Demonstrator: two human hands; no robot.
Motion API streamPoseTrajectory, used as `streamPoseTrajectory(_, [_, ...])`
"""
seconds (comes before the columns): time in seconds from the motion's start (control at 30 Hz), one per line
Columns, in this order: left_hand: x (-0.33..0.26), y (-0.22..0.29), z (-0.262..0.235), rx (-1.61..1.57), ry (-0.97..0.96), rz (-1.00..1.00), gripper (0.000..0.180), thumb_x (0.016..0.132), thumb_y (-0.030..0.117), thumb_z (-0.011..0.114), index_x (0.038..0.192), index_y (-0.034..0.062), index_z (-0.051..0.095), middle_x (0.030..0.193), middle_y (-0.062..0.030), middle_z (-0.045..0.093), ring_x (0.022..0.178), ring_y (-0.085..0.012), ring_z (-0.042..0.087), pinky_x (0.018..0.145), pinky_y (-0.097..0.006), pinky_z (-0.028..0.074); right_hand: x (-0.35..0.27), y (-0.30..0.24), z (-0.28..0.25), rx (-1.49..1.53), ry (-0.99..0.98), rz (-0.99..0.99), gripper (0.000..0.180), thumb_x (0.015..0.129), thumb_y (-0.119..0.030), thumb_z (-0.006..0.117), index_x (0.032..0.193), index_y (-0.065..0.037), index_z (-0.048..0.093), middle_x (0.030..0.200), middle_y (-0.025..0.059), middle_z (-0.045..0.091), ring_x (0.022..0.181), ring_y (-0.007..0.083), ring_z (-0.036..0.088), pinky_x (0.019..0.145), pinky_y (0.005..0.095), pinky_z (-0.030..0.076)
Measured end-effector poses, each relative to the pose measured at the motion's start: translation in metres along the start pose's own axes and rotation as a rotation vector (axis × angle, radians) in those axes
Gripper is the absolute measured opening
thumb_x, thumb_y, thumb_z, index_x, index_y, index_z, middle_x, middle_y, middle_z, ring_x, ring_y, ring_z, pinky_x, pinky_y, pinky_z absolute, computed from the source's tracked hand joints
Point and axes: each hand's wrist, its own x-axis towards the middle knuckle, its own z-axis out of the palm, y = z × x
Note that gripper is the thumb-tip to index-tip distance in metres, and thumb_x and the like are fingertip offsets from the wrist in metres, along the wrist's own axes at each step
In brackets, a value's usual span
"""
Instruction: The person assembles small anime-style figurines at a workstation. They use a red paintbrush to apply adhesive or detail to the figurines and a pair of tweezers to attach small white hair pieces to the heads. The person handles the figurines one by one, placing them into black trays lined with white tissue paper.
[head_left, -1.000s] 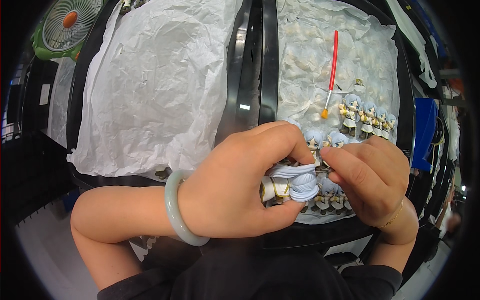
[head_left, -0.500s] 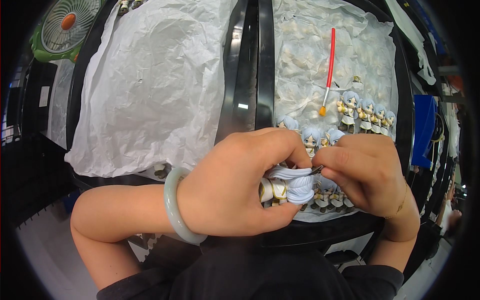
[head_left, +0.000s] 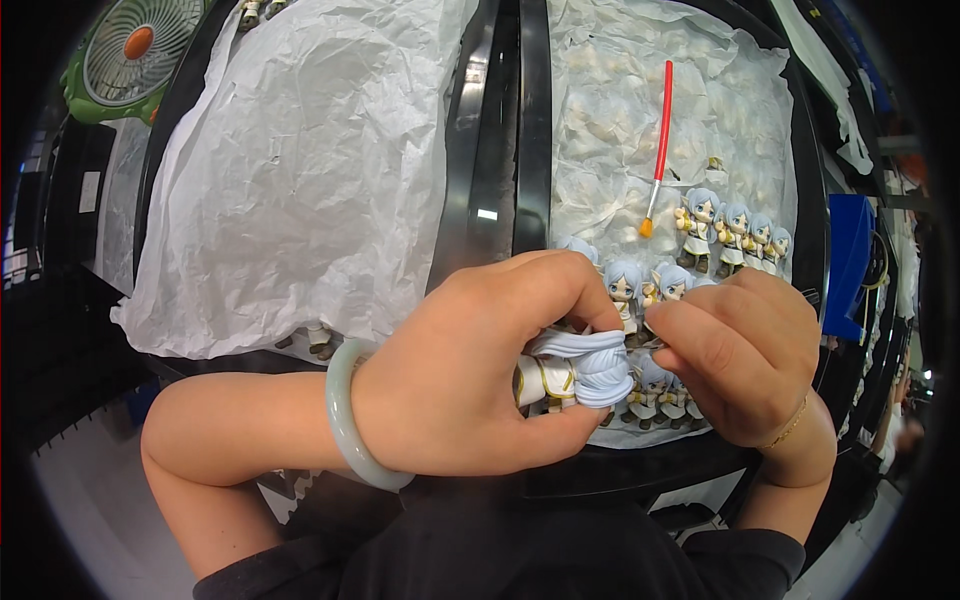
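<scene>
My left hand (head_left: 485, 375) is wrapped round a small figurine (head_left: 590, 368) lying on its side. Its pale blue hair points toward my right hand, and its white garment with gold trim shows between thumb and fingers. Just right of the hair, my right hand (head_left: 745, 355) is closed in a pinch, a little apart from the figurine. What its fingertips hold is mostly hidden. Beneath and beyond both hands, several similar figurines (head_left: 622, 285) lie in rows on white tissue paper (head_left: 600, 130).
A red-handled paintbrush (head_left: 664, 120) rests on the right-hand tissue, near a row of figurines (head_left: 698, 225). Black tray rims (head_left: 533, 130) run between the two papered trays. Crumpled tissue (head_left: 300, 180) covers the left tray. A green fan (head_left: 135, 50) stands far left; a blue bin (head_left: 848, 265) is at right.
My right hand has drawn slightly right, away from the figurine's hair; the dark pointed tip that showed at its fingertips is now barely visible. My left hand keeps its hold almost unmoved.
</scene>
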Motion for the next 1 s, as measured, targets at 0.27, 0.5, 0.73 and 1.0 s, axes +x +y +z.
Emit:
streamPoseTrajectory(0.27, [-0.001, 0.002, 0.001, 0.003, 0.001, -0.024, 0.031, 0.069, 0.0, 0.067, 0.094, -0.0029, 0.05, 0.086, -0.0071, 0.053, 0.077, -0.0107, 0.057, 0.069, -0.022, 0.046, 0.001, -0.002, 0.001, -0.042, -0.008, -0.008, 0.021, 0.069, -0.014, 0.066, 0.086, -0.003, 0.06, 0.068, 0.0062, 0.054, 0.054, 0.0195, 0.049, 0.046, 0.0299, 0.037])
streamPoseTrajectory(0.5, [-0.001, 0.002, 0.002, 0.076, 0.004, -0.024, 0.03, 0.068, 0.001, 0.069, 0.092, -0.0031, 0.052, 0.085, -0.0079, 0.055, 0.075, -0.0114, 0.058, 0.066, -0.022, 0.046, -0.001, 0.004, 0.002, 0.044, -0.129, 0.021, 0.02, 0.065, -0.011, 0.065, 0.083, -0.006, 0.059, 0.061, 0.0047, 0.049, 0.048, 0.0196, 0.048, 0.043, 0.03, 0.035])
streamPoseTrajectory(0.73, [0.0, 0.002, 0.003, 0.137, 0.009, 0.014, 0.029, 0.067, 0.001, 0.069, 0.09, -0.0033, 0.053, 0.084, -0.009, 0.055, 0.072, -0.0124, 0.058, 0.063, -0.022, 0.047, 0.001, 0.006, 0.007, 0.307, -0.148, 0.148, 0.015, 0.069, -0.011, 0.065, 0.083, -0.007, 0.059, 0.059, 0.0054, 0.047, 0.049, 0.0216, 0.05, 0.043, 0.0322, 0.038])
streamPoseTrajectory(1.0, [0.0, 0.001, 0.001, 0.078, 0.005, 0.019, 0.031, 0.067, 0.001, 0.069, 0.093, -0.0036, 0.052, 0.087, -0.0084, 0.054, 0.076, -0.0119, 0.058, 0.067, -0.022, 0.047, 0.001, 0.006, 0.002, 0.068, 0.01, 0.024, 0.016, 0.068, -0.015, 0.066, 0.08, -0.005, 0.06, 0.061, 0.0042, 0.05, 0.048, 0.0189, 0.047, 0.043, 0.03, 0.035])
